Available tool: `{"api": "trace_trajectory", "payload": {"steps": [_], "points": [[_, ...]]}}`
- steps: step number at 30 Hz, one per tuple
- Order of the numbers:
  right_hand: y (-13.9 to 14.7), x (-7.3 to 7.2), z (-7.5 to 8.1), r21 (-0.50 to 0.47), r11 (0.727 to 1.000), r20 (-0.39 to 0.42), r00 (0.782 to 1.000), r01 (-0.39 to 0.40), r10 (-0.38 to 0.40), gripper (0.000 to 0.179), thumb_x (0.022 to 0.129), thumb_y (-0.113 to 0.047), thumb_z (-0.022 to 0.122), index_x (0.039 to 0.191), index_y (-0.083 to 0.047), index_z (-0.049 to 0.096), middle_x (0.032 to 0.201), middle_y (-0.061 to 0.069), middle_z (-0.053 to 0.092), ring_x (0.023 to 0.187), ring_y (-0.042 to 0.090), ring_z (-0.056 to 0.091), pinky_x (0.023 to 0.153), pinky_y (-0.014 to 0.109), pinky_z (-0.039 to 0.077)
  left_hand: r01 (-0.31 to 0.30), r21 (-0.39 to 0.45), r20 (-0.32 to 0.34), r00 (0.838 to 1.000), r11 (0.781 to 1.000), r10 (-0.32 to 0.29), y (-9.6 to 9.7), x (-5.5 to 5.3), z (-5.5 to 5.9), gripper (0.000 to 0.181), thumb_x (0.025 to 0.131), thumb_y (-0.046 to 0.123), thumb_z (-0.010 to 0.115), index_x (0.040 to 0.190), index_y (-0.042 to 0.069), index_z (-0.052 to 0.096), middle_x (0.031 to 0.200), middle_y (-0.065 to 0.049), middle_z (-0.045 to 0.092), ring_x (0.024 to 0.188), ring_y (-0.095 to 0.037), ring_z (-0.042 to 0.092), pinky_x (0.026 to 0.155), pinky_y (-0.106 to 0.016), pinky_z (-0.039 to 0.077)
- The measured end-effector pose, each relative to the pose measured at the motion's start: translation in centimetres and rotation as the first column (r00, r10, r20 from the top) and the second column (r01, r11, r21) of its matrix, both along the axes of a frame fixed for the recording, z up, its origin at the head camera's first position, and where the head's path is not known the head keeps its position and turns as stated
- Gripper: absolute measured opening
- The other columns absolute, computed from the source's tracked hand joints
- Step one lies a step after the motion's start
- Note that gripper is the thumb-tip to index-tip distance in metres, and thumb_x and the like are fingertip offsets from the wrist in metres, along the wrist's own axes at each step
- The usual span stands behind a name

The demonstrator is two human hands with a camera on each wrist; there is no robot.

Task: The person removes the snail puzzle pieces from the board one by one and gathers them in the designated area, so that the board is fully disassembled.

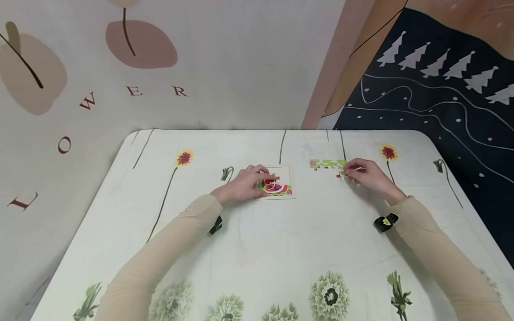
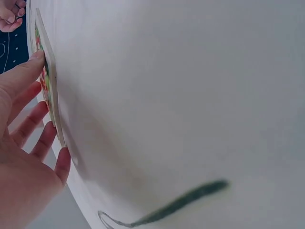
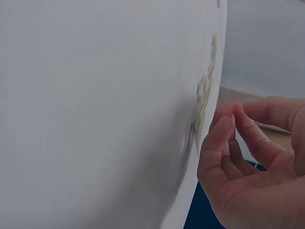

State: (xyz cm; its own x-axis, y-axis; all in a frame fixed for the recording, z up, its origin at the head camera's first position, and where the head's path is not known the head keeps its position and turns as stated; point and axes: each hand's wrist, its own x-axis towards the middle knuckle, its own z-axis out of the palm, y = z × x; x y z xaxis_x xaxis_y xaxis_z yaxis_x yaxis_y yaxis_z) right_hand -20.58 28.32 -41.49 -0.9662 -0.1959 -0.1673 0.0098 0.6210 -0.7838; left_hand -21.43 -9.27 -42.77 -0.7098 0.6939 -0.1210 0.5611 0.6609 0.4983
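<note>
A square puzzle board with a partly filled picture in red, blue and green lies on the table. My left hand rests on its left side, thumb and fingers spread over the edge and face. In the left wrist view, the board shows nearly edge-on beside the fingers. To the right, a strip of green puzzle pieces lies flat. At its right end my right hand pinches a small puzzle piece at the fingertips, which largely cover it. The right wrist view hides that piece.
A white cloth printed with flowers covers the table. Behind the table's far edge stands a pale wall hanging with letters. A dark panel with white trees borders the right side. Black wrist cameras sit at both wrists.
</note>
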Motion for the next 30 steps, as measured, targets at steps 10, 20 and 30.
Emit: {"api": "trace_trajectory", "payload": {"steps": [10, 20, 30], "points": [[-2.9, 0.0, -0.1, -0.099, 0.993, -0.025, 0.998, -0.057, 0.055, 0.024, 0.098, -0.007, 0.055, 0.115, 0.009, 0.059, 0.105, 0.024, 0.059, 0.077, 0.019, 0.057, 0.061, 0.026, 0.046, -0.009, 0.106, -0.036, 0.999, 0.994, 0.013, -0.7, 0.1, -0.6, 0.041, 0.086, 0.015, 0.073, 0.125, 0.005, 0.065, 0.128, -0.012, 0.051, 0.117, -0.029, 0.043, 0.097, -0.047, 0.035], [-5.4, -0.4, -0.6, -0.112, 0.989, -0.042, 0.994, -0.101, 0.097, 0.021, 0.097, -0.004, 0.054, 0.112, 0.009, 0.06, 0.105, 0.025, 0.06, 0.077, 0.026, 0.058, 0.061, 0.027, 0.047, -0.017, 0.169, -0.007, 1.0, 0.985, 0.018, -1.1, 0.3, -0.8, 0.029, 0.087, 0.011, 0.072, 0.115, 0.006, 0.07, 0.121, -0.011, 0.055, 0.115, -0.028, 0.048, 0.1, -0.043, 0.036], [-8.3, -0.9, -0.7, -0.15, 0.978, -0.047, 0.989, -0.144, 0.139, 0.02, 0.096, -0.005, 0.056, 0.11, 0.007, 0.062, 0.105, 0.022, 0.061, 0.08, 0.028, 0.058, 0.065, 0.029, 0.048, 0.009, 0.164, 0.012, 1.0, 0.986, -0.011, -1.4, 0.4, -0.5, 0.03, 0.087, 0.01, 0.071, 0.117, 0.01, 0.071, 0.125, -0.01, 0.054, 0.119, -0.029, 0.045, 0.1, -0.049, 0.032]]}}
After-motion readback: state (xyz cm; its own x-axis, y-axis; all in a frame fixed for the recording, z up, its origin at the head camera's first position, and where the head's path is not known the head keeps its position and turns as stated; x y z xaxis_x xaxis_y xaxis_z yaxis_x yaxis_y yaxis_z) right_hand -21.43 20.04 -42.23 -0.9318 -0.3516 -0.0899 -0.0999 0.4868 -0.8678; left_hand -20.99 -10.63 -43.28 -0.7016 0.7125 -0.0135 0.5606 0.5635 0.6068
